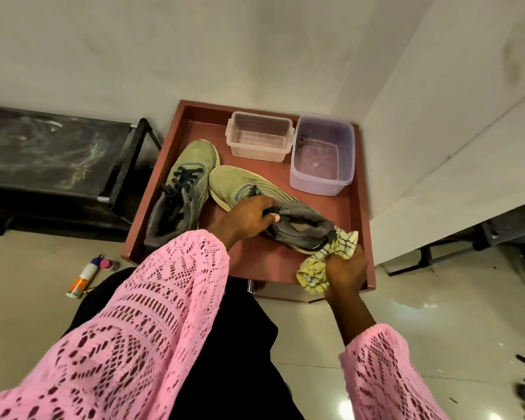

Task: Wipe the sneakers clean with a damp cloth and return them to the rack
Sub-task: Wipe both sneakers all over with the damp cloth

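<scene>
Two olive-green sneakers with grey collars lie on a reddish-brown tray-like table [358, 189]. The left sneaker [182, 189] lies untouched, toe pointing away from me. My left hand [249, 219] grips the right sneaker [240, 183] at its tongue and collar. My right hand [344, 272] holds a crumpled yellow patterned cloth [341, 245] against that sneaker's heel.
A clear plastic box [259, 136] and a lilac tub [323, 154] with water stand at the table's far side. A black rack [55, 153] stands to the left against the wall. A glue tube [84, 278] lies on the floor. A white board leans at right.
</scene>
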